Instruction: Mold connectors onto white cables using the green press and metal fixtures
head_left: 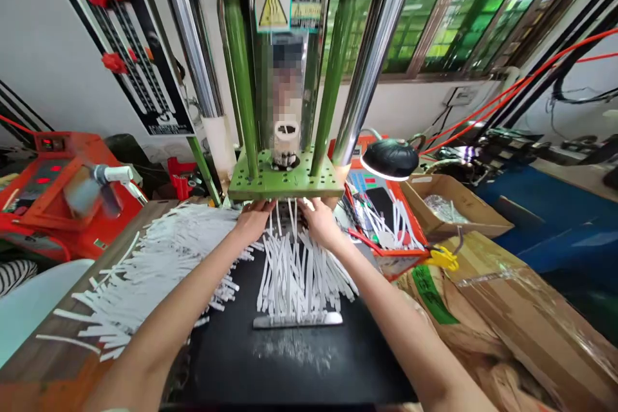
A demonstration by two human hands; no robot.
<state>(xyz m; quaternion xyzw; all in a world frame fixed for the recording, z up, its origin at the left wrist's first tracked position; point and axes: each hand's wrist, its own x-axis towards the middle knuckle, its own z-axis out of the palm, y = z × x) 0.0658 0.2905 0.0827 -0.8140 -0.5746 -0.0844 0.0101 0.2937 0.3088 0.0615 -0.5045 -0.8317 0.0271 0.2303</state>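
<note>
Left grip (252, 220) and right grip (319, 219) sit side by side at the far edge of the counter (58, 360), just under the green plate (284, 181) of the press. Their fingers are bent down onto the far ends of the white strips (294, 277). From my screen I cannot tell whether they pinch the strips or only press on them, because the plate's edge and the knuckles hide the fingertips. The strips lie fanned out on a black mat (290, 367) in the middle of the counter, running toward the near edge, where a metal bar (298, 320) lies across their ends. A much bigger loose pile (159, 257) of the same strips is spread toward the left edge. I judge them to be light, thin and springy, stiff along their length but quick to flex and slide over one another. A single strip would slip away easily, so I would gather a bunch near one end and squeeze it flat. A firm squeeze should not hurt them. As for writing, a yellow warning sticker (273, 8) on the press shows a black triangle with wavy heat lines. The label (308, 0) beside it carries characters too small for me to read. A red box (43, 199) at the left has lit red digits that I cannot make out.
</note>
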